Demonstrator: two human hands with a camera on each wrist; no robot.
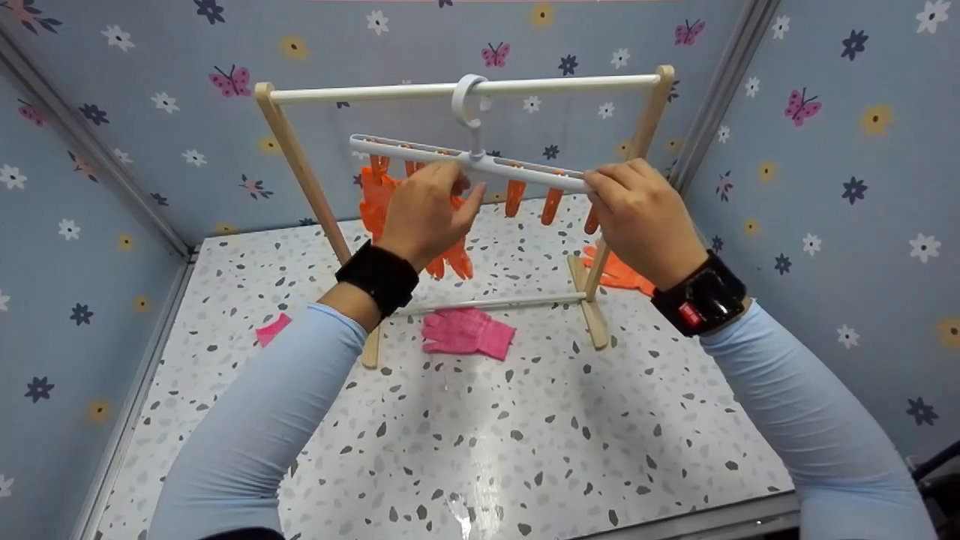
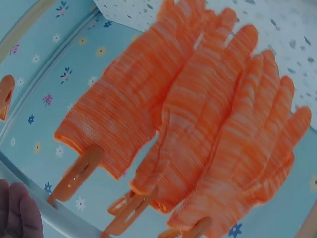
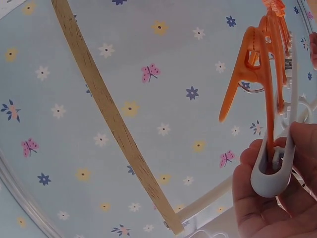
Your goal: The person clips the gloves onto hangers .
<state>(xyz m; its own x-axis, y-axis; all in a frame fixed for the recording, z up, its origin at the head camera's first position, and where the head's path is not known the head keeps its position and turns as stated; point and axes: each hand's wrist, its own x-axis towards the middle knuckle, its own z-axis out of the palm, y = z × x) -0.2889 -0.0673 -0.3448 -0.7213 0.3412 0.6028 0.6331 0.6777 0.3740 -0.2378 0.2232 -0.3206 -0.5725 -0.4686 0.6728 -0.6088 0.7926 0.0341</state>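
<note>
A white clip hanger [image 1: 525, 171] slants under the rack's top rod, its hook [image 1: 459, 101] overlapping the rod. My right hand [image 1: 645, 214] grips the hanger's lower right end; the right wrist view shows fingers and thumb around that rounded tip [image 3: 270, 186]. Near the hanger's middle is my left hand [image 1: 427, 214], thumb apart from the bar and nothing gripped. Three orange gloves [image 2: 198, 114] hang from clips on the left half, partly hidden by that hand in the head view. Orange clips [image 1: 551, 206] on the right half hold nothing.
The wooden rack [image 1: 300, 161] stands on a speckled surface [image 1: 480, 420]. A pink glove [image 1: 469, 332] lies by its lower rod, another pink piece [image 1: 273, 329] at left. Behind the right post lies an orange glove [image 1: 619, 274]. Flowered walls [image 1: 825, 187] enclose the sides and back.
</note>
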